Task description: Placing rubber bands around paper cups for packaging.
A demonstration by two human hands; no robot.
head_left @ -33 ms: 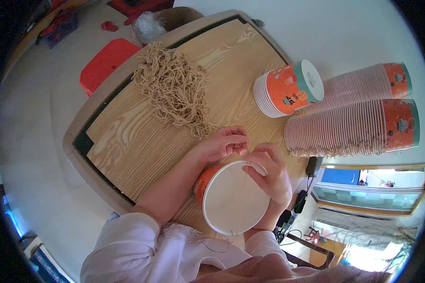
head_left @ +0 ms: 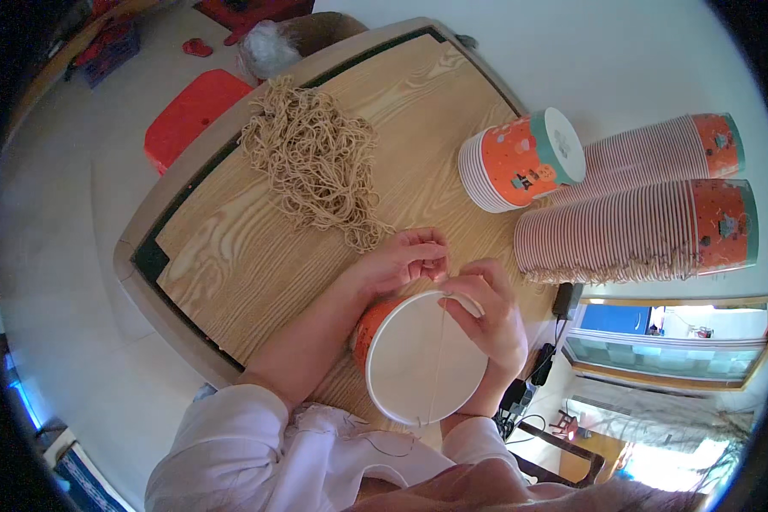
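A paper bucket [head_left: 405, 375], white inside and orange outside, is tilted with its open mouth up toward me. A thin cord [head_left: 438, 371] is stretched across that mouth, from the near rim to the far rim. My right hand [head_left: 491, 316] bends over the far right rim, its thumb and fingers pinched on the cord. Just beyond the far rim, my left hand [head_left: 408, 258] is closed with curled fingers; whatever lies in them is too small to make out. A tangled pile of beige cord [head_left: 320, 162] lies on the wooden table [head_left: 230, 273].
A short stack of orange buckets [head_left: 520, 162] sits upside down at the back right. Two long nested stacks [head_left: 610, 230] lie beside it, with cord strands [head_left: 623, 271] hanging along the nearer one. Black cables and adapters [head_left: 516, 397] are at the table's right edge. A red stool [head_left: 196, 115] stands at the left.
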